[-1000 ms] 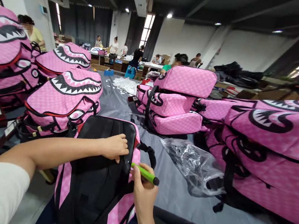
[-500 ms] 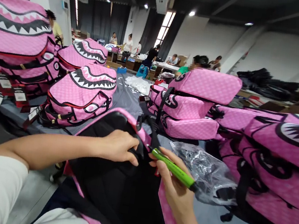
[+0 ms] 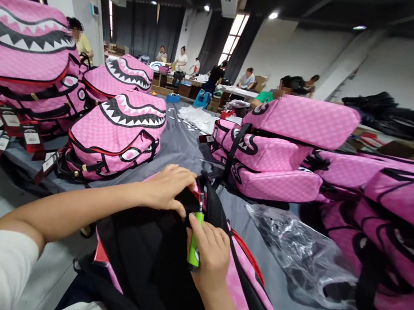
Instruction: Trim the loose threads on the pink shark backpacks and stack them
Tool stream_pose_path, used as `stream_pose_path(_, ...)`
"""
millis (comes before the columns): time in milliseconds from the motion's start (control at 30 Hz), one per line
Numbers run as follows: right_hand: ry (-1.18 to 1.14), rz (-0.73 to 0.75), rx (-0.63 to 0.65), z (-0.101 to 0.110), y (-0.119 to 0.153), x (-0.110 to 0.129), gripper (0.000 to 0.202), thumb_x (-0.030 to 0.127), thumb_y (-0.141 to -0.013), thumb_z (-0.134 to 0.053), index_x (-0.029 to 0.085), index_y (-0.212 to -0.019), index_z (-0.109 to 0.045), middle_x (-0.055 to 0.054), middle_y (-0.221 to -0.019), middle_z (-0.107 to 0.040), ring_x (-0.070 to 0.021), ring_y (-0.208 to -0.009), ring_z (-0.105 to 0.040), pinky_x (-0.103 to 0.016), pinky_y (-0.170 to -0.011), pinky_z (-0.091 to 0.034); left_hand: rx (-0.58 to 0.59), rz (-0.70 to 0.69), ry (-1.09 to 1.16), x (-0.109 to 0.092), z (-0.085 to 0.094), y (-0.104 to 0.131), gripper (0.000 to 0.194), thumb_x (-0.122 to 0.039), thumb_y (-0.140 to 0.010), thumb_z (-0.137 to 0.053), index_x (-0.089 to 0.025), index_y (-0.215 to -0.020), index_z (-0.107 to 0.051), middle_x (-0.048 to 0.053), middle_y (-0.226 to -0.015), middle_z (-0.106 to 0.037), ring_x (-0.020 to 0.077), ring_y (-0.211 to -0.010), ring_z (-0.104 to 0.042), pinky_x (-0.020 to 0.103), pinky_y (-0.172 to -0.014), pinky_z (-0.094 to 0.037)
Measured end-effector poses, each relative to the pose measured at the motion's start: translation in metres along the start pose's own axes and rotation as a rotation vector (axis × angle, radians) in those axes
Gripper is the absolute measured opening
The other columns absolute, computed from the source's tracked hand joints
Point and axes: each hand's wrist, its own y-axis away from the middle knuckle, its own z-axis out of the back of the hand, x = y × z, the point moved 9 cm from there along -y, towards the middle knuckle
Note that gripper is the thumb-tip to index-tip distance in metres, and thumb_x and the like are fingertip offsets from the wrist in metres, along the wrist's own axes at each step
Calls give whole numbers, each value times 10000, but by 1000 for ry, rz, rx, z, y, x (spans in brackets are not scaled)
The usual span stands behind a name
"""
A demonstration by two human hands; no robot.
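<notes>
A pink and black backpack [image 3: 159,253] stands close against me, its black side turned up towards me. My left hand [image 3: 169,188] grips the backpack's top edge, thumb on the near side and fingers over the far side. In my right hand [image 3: 210,253] is a slim green-handled tool [image 3: 196,235], held nearly upright. Its thin metal tip points up to the pink edge beside the black strap at the bag's top, just right of my left fingers. Whether the tip touches the fabric I cannot tell.
Pink shark-mouth backpacks [image 3: 117,132] with hanging tags sit at left on the grey-covered table [image 3: 177,144]. More stacked pink backpacks [image 3: 282,157] stand at right. A clear plastic bag [image 3: 301,258] lies right of my right hand. Several people work farther back.
My right hand has turned the green-handled tool from slanting sideways to nearly upright, moving left. My left hand has risen slightly along the backpack's top, and the bag has tilted, showing its right side.
</notes>
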Motion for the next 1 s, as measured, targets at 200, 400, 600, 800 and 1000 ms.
stream_pose_path(200, 21, -160, 25, -12, -7, -10, 314, 152, -930, -576, 196, -1240, -570, -66, -957, -719, -226, -896, -648, -377, -768, -397, 204, 68, -118, 12, -23, -37, 1100, -374, -779, -765, -174, -1566, -23, 129, -1315, -598, 276, -1174, -537, 361, -936, -366)
stream_pose_path(400, -214, -113, 37, -11, 6, 4, 248, 74, -901, -584, 216, -1104, -590, -13, -817, -637, -173, -769, -592, -358, -758, -437, 266, -63, -241, 6, -52, -52, 1072, -482, -803, -702, -185, -1572, -19, 141, -1469, -465, 266, -1261, -452, 342, -933, -349)
stream_pose_path(600, -193, -165, 4, -4, 33, -16, 368, 60, -880, -606, 216, -1212, -579, -63, -914, -657, -209, -869, -617, -358, -742, -508, 245, -178, -250, -17, -61, -50, 1187, -561, -719, -756, -183, -1578, -28, 172, -1526, -394, 316, -1329, -405, 432, -1044, -305)
stream_pose_path(800, -230, -188, -110, 4, 48, -11, 492, 17, -836, -610, 243, -1270, -558, -73, -947, -668, -219, -868, -627, -404, -765, -543, 253, -167, -355, -26, -65, -36, 1415, -488, -520, -910, -190, -1579, -21, 218, -1624, -183, 418, -1477, -175, 656, -1141, -102)
stream_pose_path(1000, -210, -197, -72, -1, 51, -13, 519, 25, -835, -608, 240, -1304, -547, -82, -976, -689, -228, -880, -626, -413, -779, -547, 246, -193, -337, -27, -72, -39, 1288, -482, -638, -843, -170, -1578, -19, 201, -1612, -231, 376, -1447, -273, 562, -1126, -240)
